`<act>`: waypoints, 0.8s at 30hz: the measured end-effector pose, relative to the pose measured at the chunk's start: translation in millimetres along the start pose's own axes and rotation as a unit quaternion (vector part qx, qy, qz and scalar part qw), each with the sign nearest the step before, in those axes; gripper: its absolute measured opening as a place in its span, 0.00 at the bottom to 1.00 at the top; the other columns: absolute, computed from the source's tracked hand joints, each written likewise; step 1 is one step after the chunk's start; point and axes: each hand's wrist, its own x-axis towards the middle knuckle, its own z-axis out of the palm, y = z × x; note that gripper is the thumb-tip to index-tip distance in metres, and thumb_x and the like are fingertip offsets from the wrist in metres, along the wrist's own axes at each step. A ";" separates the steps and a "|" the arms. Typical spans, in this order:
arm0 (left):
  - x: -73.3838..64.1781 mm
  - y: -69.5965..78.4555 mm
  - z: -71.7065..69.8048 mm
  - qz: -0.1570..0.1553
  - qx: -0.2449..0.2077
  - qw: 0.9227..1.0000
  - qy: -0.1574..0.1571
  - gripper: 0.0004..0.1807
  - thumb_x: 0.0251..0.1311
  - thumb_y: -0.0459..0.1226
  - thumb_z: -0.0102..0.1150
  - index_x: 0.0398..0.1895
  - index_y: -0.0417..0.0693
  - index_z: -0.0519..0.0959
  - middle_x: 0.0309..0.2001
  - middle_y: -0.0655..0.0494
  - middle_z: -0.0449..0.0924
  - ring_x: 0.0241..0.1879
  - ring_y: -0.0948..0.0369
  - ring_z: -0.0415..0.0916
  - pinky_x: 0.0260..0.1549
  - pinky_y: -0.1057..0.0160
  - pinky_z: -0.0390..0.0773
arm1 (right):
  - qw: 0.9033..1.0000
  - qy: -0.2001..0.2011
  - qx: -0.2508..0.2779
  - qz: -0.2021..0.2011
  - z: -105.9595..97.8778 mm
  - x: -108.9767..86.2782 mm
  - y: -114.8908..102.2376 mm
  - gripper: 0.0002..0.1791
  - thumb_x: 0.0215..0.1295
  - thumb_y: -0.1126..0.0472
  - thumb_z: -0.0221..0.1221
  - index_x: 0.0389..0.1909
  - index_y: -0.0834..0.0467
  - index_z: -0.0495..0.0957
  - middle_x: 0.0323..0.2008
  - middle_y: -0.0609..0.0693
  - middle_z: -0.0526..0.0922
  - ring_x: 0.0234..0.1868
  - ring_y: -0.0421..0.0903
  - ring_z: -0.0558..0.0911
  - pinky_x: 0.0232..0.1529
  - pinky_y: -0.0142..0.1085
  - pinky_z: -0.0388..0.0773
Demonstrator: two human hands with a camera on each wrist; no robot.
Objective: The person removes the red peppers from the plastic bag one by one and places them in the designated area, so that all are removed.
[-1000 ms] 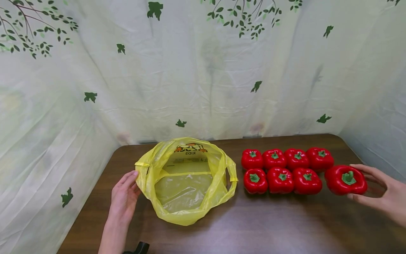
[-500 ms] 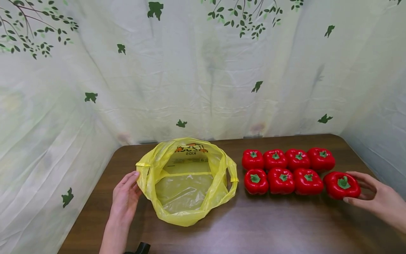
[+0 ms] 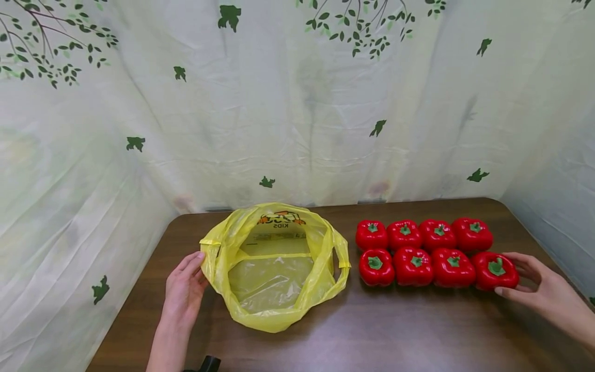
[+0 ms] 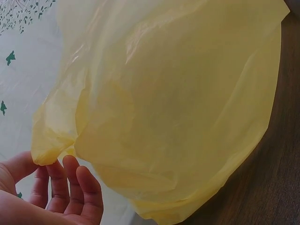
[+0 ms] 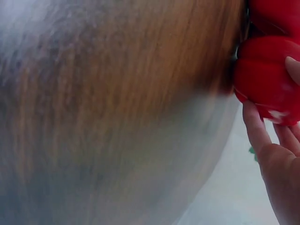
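A yellow plastic bag (image 3: 279,310) stands with its mouth wide, left of centre on the table. Its left handle edge is pinched between thumb and index finger of my left hand (image 3: 183,289); the left wrist view shows the bag's gathered corner (image 4: 49,147) there. At the right end of the front row, my right hand (image 3: 541,281) grips a red bell pepper (image 3: 485,274) with a green stem. That pepper touches or nearly touches its neighbour (image 3: 453,271). In the right wrist view, fingers (image 5: 255,126) lie against the pepper's glossy side (image 5: 267,79).
Several more red bell peppers (image 3: 404,235) stand in two tight rows right of the bag. A brown wooden table (image 3: 372,330) lies beneath everything, backed by a pale leaf-printed curtain (image 3: 302,129). Below the left wrist is a small black object (image 3: 210,363).
My right hand has moved left and slightly down with the bell pepper, bringing it to the end of the front row. The left hand and the bag stay put.
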 end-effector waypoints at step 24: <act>-0.3 -0.5 -0.2 -0.005 -0.011 1.000 0.005 0.05 0.69 0.36 0.58 0.36 0.50 0.84 0.38 0.59 0.84 0.39 0.63 0.81 0.40 0.65 0.78 | 1.000 0.002 0.027 -0.001 8.0 3.3 2.6 0.44 0.61 0.59 0.69 0.70 0.68 0.55 0.61 0.74 0.63 0.51 0.19 0.66 0.35 0.17 0.73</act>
